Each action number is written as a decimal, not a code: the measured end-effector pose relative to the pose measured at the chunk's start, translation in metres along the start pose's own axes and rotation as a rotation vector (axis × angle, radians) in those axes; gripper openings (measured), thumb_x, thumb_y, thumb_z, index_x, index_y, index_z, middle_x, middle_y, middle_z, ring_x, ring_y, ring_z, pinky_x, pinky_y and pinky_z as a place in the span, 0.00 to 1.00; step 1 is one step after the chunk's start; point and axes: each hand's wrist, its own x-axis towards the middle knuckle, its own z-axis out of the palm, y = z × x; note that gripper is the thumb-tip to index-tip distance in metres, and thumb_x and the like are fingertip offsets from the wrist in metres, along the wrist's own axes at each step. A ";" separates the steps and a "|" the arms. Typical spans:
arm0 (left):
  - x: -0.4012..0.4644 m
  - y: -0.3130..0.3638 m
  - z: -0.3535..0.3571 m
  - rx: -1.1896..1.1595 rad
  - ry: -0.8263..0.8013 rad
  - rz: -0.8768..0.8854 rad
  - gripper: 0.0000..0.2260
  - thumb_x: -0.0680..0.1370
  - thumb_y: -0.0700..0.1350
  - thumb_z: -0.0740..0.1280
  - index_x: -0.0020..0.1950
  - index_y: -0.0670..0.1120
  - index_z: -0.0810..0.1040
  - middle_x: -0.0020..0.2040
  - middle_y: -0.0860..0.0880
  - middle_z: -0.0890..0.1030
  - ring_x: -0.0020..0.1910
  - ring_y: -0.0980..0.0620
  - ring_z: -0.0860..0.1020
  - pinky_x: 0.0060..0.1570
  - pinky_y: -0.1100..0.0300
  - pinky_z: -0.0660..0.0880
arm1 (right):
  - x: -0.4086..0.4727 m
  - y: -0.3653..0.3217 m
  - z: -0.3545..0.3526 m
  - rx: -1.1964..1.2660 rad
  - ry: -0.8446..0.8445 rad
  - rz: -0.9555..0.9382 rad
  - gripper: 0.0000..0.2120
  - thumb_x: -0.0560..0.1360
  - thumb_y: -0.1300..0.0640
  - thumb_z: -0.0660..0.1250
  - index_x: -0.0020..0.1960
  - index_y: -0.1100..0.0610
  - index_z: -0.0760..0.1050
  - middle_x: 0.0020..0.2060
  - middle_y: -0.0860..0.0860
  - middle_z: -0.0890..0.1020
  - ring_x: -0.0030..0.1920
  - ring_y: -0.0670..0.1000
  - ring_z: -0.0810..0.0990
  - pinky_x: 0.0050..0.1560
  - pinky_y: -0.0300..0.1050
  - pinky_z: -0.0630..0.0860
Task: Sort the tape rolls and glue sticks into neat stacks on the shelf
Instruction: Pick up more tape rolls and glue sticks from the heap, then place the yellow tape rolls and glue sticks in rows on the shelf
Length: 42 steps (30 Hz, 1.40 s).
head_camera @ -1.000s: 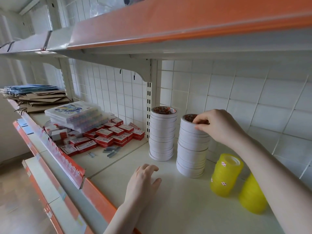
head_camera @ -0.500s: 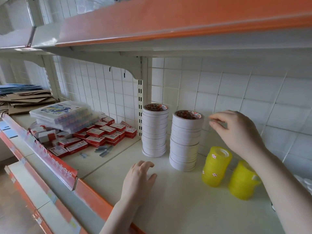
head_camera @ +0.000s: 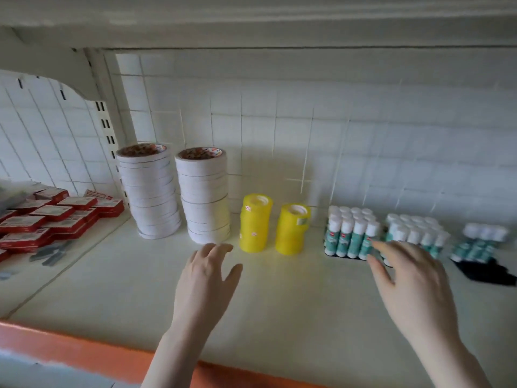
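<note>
Two tall stacks of white tape rolls [head_camera: 151, 191] [head_camera: 205, 194] stand at the back left of the white shelf [head_camera: 293, 303]. Right of them stand two short stacks of yellow tape rolls [head_camera: 255, 223] [head_camera: 291, 229]. Further right are blocks of upright glue sticks with white caps and teal labels [head_camera: 351, 233] [head_camera: 416, 233] [head_camera: 479, 240]. My left hand [head_camera: 205, 281] hovers open over the shelf in front of the white stacks, holding nothing. My right hand [head_camera: 411, 287] is open, its fingertips right at the front of the left glue stick block.
Red and white small boxes [head_camera: 53, 217] lie piled on the neighbouring shelf section at left, with grey clips [head_camera: 53, 253] in front. A black object [head_camera: 489, 271] lies at far right. The upper shelf's underside [head_camera: 251, 21] hangs close overhead. An orange edge strip [head_camera: 70, 348] runs along the front.
My right hand left the top of the white tape stack and came down right to the glue sticks. The view swung right and down, bringing the glue sticks into sight. My left hand lifted slightly.
</note>
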 end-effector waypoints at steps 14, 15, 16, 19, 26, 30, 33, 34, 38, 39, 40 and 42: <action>-0.095 0.243 0.110 -0.100 -0.129 0.205 0.15 0.73 0.48 0.71 0.58 0.46 0.79 0.54 0.48 0.79 0.54 0.45 0.75 0.49 0.55 0.71 | -0.090 0.233 -0.133 -0.226 0.106 0.164 0.07 0.67 0.62 0.72 0.45 0.61 0.81 0.38 0.57 0.82 0.38 0.61 0.81 0.39 0.53 0.76; -0.105 0.267 0.119 -0.114 -0.135 0.202 0.16 0.73 0.48 0.70 0.59 0.47 0.78 0.55 0.49 0.78 0.55 0.46 0.74 0.50 0.55 0.70 | -0.096 0.256 -0.145 -0.234 0.113 0.166 0.07 0.67 0.62 0.72 0.45 0.61 0.81 0.38 0.57 0.82 0.37 0.61 0.81 0.39 0.53 0.76; -0.114 0.290 0.129 -0.124 -0.142 0.204 0.16 0.74 0.49 0.70 0.60 0.47 0.77 0.56 0.49 0.78 0.56 0.46 0.74 0.50 0.55 0.70 | -0.102 0.278 -0.155 -0.239 0.121 0.174 0.07 0.67 0.62 0.73 0.44 0.61 0.81 0.38 0.57 0.82 0.37 0.61 0.81 0.39 0.53 0.76; -0.140 0.360 0.158 -0.150 -0.173 0.247 0.16 0.75 0.50 0.67 0.62 0.49 0.76 0.59 0.51 0.76 0.58 0.49 0.72 0.51 0.57 0.69 | -0.121 0.343 -0.189 -0.276 0.139 0.210 0.09 0.66 0.59 0.69 0.44 0.61 0.81 0.37 0.57 0.82 0.37 0.61 0.81 0.39 0.53 0.77; -0.170 0.496 0.218 -0.188 -0.254 0.380 0.17 0.76 0.52 0.66 0.64 0.50 0.73 0.61 0.53 0.74 0.60 0.53 0.71 0.52 0.61 0.69 | -0.139 0.467 -0.242 -0.387 0.071 0.288 0.14 0.67 0.52 0.66 0.45 0.60 0.81 0.39 0.58 0.81 0.39 0.61 0.81 0.42 0.53 0.77; -0.176 0.557 0.253 -0.204 -0.286 0.444 0.19 0.76 0.53 0.65 0.66 0.51 0.71 0.62 0.54 0.73 0.62 0.53 0.70 0.54 0.59 0.69 | -0.141 0.526 -0.262 -0.447 0.052 0.366 0.13 0.63 0.58 0.78 0.46 0.60 0.81 0.40 0.59 0.81 0.40 0.62 0.81 0.42 0.53 0.78; -0.178 0.603 0.282 -0.220 -0.296 0.486 0.19 0.76 0.53 0.66 0.66 0.51 0.72 0.62 0.53 0.73 0.62 0.52 0.70 0.54 0.58 0.70 | -0.142 0.577 -0.275 -0.480 0.030 0.398 0.16 0.61 0.59 0.79 0.46 0.60 0.81 0.41 0.59 0.82 0.41 0.62 0.81 0.43 0.54 0.78; -0.177 0.617 0.291 -0.220 -0.300 0.506 0.20 0.75 0.53 0.66 0.66 0.50 0.72 0.62 0.53 0.74 0.63 0.52 0.70 0.55 0.58 0.70 | -0.142 0.594 -0.279 -0.500 0.031 0.410 0.16 0.60 0.59 0.79 0.46 0.60 0.81 0.41 0.59 0.82 0.41 0.62 0.81 0.43 0.54 0.78; -0.175 0.670 0.320 -0.224 -0.329 0.540 0.20 0.75 0.52 0.67 0.65 0.49 0.73 0.62 0.53 0.74 0.62 0.51 0.71 0.55 0.56 0.71 | -0.142 0.657 -0.296 -0.542 0.030 0.427 0.15 0.60 0.59 0.79 0.44 0.60 0.81 0.38 0.59 0.81 0.39 0.62 0.80 0.41 0.53 0.78; -0.175 0.682 0.326 -0.223 -0.340 0.537 0.19 0.75 0.52 0.68 0.65 0.49 0.73 0.62 0.52 0.74 0.62 0.51 0.71 0.54 0.55 0.71 | -0.142 0.672 -0.302 -0.545 0.023 0.438 0.15 0.60 0.59 0.79 0.44 0.60 0.81 0.39 0.59 0.81 0.40 0.62 0.80 0.41 0.54 0.78; -0.175 0.694 0.331 -0.219 -0.350 0.532 0.19 0.75 0.52 0.68 0.64 0.49 0.73 0.62 0.53 0.74 0.62 0.51 0.71 0.53 0.55 0.72 | -0.141 0.685 -0.307 -0.547 0.024 0.446 0.15 0.60 0.60 0.79 0.45 0.61 0.81 0.39 0.59 0.81 0.40 0.62 0.80 0.42 0.54 0.78; -0.178 0.718 0.342 -0.208 -0.362 0.530 0.19 0.74 0.52 0.68 0.64 0.50 0.74 0.61 0.54 0.75 0.62 0.52 0.72 0.52 0.54 0.72 | -0.142 0.711 -0.317 -0.547 0.045 0.453 0.15 0.60 0.60 0.79 0.45 0.62 0.81 0.40 0.60 0.81 0.40 0.62 0.81 0.42 0.54 0.78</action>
